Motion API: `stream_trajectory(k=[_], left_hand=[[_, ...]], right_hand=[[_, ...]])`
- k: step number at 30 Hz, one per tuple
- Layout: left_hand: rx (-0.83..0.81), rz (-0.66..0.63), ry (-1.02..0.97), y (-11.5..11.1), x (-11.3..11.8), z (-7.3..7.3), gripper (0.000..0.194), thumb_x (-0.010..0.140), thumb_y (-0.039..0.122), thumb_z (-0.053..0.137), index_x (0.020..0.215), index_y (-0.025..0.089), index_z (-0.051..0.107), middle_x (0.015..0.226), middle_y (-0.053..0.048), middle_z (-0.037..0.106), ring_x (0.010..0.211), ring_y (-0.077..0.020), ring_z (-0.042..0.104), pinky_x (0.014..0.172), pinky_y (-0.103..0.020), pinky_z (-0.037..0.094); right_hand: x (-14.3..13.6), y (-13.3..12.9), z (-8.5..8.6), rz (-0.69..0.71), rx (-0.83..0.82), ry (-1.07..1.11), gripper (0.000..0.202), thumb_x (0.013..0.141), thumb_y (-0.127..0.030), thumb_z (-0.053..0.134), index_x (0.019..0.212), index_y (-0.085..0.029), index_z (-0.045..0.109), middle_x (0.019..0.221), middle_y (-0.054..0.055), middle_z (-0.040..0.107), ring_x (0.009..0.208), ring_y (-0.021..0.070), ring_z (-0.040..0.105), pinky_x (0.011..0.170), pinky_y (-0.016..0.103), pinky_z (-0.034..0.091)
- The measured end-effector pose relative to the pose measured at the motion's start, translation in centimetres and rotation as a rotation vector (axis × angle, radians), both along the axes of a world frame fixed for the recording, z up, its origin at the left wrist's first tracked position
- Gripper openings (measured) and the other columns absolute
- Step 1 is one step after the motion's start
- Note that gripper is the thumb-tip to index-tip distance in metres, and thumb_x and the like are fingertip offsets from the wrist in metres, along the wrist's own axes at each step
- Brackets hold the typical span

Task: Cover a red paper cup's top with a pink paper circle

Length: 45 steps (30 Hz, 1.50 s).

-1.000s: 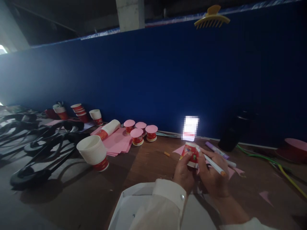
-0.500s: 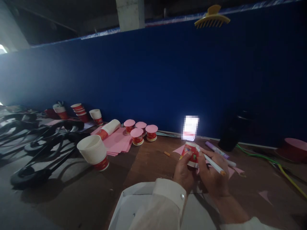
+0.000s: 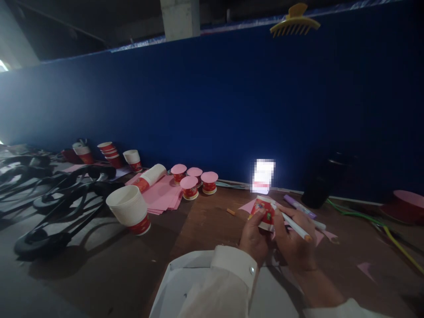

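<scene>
My left hand (image 3: 255,238) is closed around a small red and white paper cup (image 3: 266,215), its thumb lying across the printed side. A white marker (image 3: 296,226) with an orange end is gripped in my right hand (image 3: 296,243), its tip up against the cup's right side. Pink paper (image 3: 248,206) lies on the table behind the cup, and a purple-and-white marker (image 3: 300,206) rests beyond my right hand. Several short cups topped with pink paper discs (image 3: 188,182) stand to the left of my hands.
On the left stand a tall stack of paper cups (image 3: 127,206), pink sheets (image 3: 164,196) and black looped gear (image 3: 59,203). A lit phone (image 3: 263,176) leans against the blue partition (image 3: 205,101). To the right are a dark bottle (image 3: 326,181) and a green-yellow cable (image 3: 361,214).
Almost nothing differs. The view has shifted very slightly, while both hands keep the same hold on the cup and the marker.
</scene>
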<state>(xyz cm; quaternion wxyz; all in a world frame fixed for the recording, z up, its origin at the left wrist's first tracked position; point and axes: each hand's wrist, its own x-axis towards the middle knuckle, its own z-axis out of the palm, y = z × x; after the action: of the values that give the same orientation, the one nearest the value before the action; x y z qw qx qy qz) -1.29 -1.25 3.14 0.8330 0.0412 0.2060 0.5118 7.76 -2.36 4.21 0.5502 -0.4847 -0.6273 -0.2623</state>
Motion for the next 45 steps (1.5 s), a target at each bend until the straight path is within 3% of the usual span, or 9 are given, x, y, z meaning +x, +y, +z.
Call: stream_trajectory(k=[13,21,28,37,45], left_hand=[[0.005,-0.05,-0.026,-0.2,-0.1,0.2,0.034,0.075,0.032,0.078,0.102,0.012,0.073,0.104,-0.012,0.073,0.089,-0.0221,0.07,0.077,-0.028,0.055],[0.018,0.025,-0.02,0.1,0.2,-0.3,0.03,0.073,0.028,0.08,0.098,0.013,0.072,0.1,-0.01,0.073,0.086,-0.0196,0.069,0.079,-0.026,0.055],[-0.011,0.013,-0.057,0.3,0.2,-0.4,0.028,0.073,0.027,0.08,0.095,0.011,0.073,0.095,-0.01,0.072,0.08,-0.0173,0.068,0.076,-0.025,0.053],[0.003,0.005,0.023,-0.3,-0.3,0.5,0.03,0.069,0.03,0.083,0.092,0.014,0.071,0.091,-0.007,0.073,0.09,-0.0209,0.069,0.081,-0.026,0.053],[-0.013,0.001,-0.036,-0.3,-0.1,0.6,0.02,0.078,0.026,0.075,0.092,0.012,0.072,0.09,-0.008,0.072,0.083,-0.0162,0.067,0.079,-0.022,0.052]], right_hand=[[0.1,-0.1,-0.1,-0.006,-0.021,0.0,0.017,0.094,-0.03,0.059,0.088,-0.017,0.068,0.08,0.007,0.074,0.076,0.0221,0.069,0.085,0.041,0.05],[0.0,-0.1,0.0,-0.011,-0.008,-0.016,0.016,0.094,-0.03,0.06,0.088,-0.017,0.067,0.08,0.007,0.074,0.075,0.0216,0.069,0.085,0.04,0.049],[-0.1,-0.2,0.2,-0.008,-0.01,-0.012,0.017,0.094,-0.031,0.059,0.087,-0.018,0.067,0.078,0.006,0.073,0.073,0.0216,0.068,0.082,0.041,0.05],[-0.2,-0.2,0.1,0.002,-0.003,-0.027,0.016,0.094,-0.028,0.06,0.085,-0.017,0.066,0.076,0.005,0.072,0.072,0.0214,0.068,0.086,0.043,0.049],[-0.2,-0.2,0.0,0.001,-0.014,-0.034,0.017,0.094,-0.03,0.06,0.084,-0.018,0.066,0.075,0.005,0.071,0.072,0.0215,0.068,0.084,0.042,0.049]])
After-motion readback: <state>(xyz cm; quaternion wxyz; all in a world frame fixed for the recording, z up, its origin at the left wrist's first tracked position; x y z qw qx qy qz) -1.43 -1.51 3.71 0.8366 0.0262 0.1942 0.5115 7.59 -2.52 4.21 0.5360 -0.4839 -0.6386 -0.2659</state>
